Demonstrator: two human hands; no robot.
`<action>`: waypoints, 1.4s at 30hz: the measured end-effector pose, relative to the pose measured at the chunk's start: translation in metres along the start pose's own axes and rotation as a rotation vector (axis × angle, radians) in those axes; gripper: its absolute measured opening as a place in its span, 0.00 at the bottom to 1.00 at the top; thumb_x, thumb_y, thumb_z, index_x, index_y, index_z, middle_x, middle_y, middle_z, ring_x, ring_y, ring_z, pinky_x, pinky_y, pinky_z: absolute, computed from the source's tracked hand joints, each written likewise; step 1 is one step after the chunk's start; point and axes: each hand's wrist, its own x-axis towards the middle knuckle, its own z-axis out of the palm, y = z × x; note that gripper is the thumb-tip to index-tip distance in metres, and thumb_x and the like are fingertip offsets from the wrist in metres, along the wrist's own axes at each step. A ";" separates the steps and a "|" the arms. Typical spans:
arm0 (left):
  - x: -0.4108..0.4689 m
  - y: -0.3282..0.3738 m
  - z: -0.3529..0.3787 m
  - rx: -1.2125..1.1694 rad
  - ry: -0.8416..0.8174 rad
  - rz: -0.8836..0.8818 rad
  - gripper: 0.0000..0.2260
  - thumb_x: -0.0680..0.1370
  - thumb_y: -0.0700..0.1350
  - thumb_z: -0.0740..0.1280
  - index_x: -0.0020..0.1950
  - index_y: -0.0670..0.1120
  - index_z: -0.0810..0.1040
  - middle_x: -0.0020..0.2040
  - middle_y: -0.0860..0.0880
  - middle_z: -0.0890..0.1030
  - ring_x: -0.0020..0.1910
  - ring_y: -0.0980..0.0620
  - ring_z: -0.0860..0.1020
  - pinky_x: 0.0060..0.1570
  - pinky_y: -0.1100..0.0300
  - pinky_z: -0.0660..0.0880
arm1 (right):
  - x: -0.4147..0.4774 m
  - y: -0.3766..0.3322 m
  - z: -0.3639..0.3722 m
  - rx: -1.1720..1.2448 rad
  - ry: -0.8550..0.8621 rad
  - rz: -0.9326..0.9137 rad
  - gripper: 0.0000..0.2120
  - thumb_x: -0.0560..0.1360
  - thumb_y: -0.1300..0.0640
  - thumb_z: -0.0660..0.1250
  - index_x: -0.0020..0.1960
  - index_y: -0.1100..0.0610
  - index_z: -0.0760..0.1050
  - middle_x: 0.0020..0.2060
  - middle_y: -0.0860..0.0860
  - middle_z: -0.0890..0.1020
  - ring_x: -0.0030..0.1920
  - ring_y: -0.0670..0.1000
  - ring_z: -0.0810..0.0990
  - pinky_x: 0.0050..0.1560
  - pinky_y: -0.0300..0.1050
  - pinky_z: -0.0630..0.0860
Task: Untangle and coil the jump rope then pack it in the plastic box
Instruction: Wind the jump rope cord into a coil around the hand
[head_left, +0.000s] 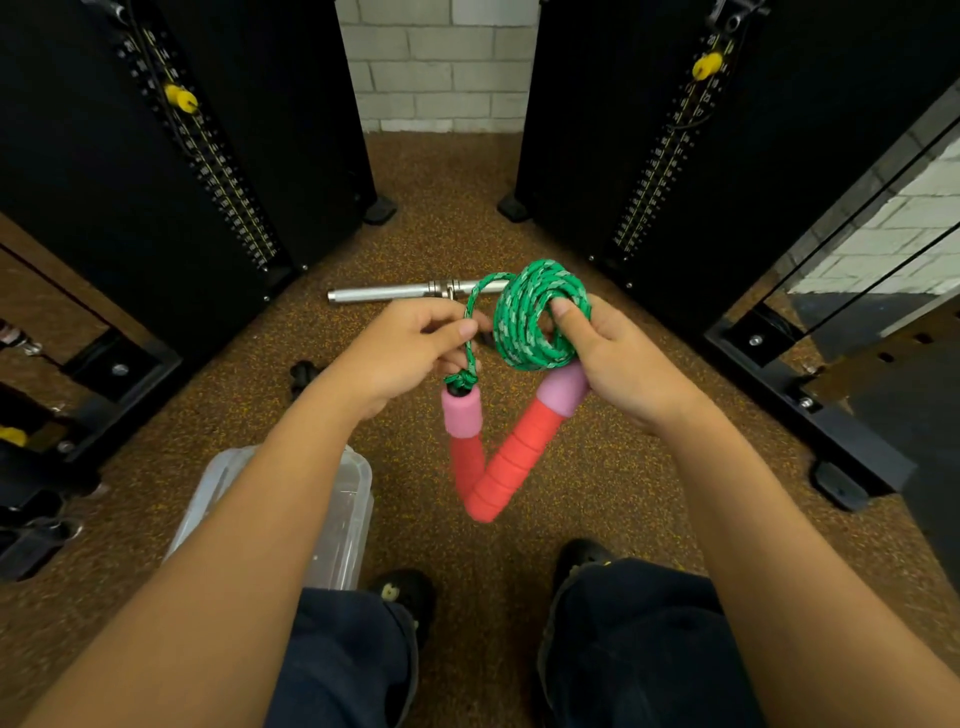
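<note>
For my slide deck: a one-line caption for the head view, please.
Right hand holds the coiled green braided jump rope; left hand pinches its loose end above the clear plastic box.

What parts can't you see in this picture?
Head view:
- Clear plastic box: mostly hidden behind the left forearm; contents unclear.
- Silver metal bar: its right end is hidden behind the green braided rope coil.
- Red foam handles: the lower ends overlap, so contact is unclear.

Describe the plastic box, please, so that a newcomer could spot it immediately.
Start at the speckled brown floor between the two black weight stacks. The plastic box sits low on it, under the left forearm. It alone is clear and see-through.
</note>
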 end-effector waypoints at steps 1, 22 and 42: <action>0.000 0.001 0.000 -0.052 0.001 0.005 0.08 0.79 0.39 0.61 0.47 0.49 0.78 0.37 0.52 0.79 0.34 0.60 0.76 0.35 0.72 0.73 | 0.001 0.003 0.002 -0.003 -0.026 0.010 0.23 0.69 0.35 0.57 0.50 0.52 0.75 0.52 0.54 0.82 0.55 0.55 0.80 0.60 0.61 0.74; -0.012 0.013 0.013 0.048 -0.112 -0.098 0.23 0.77 0.62 0.57 0.57 0.47 0.78 0.55 0.44 0.81 0.51 0.48 0.79 0.54 0.51 0.77 | 0.000 0.008 0.025 -0.051 0.090 -0.065 0.14 0.80 0.51 0.54 0.55 0.59 0.72 0.46 0.50 0.78 0.46 0.47 0.75 0.45 0.38 0.72; -0.034 0.019 0.003 -0.159 0.175 0.153 0.04 0.76 0.45 0.66 0.49 0.52 0.80 0.52 0.53 0.77 0.51 0.59 0.75 0.54 0.65 0.71 | -0.025 -0.017 0.053 0.621 -0.181 -0.062 0.11 0.73 0.64 0.65 0.54 0.56 0.75 0.45 0.48 0.83 0.45 0.44 0.82 0.50 0.37 0.79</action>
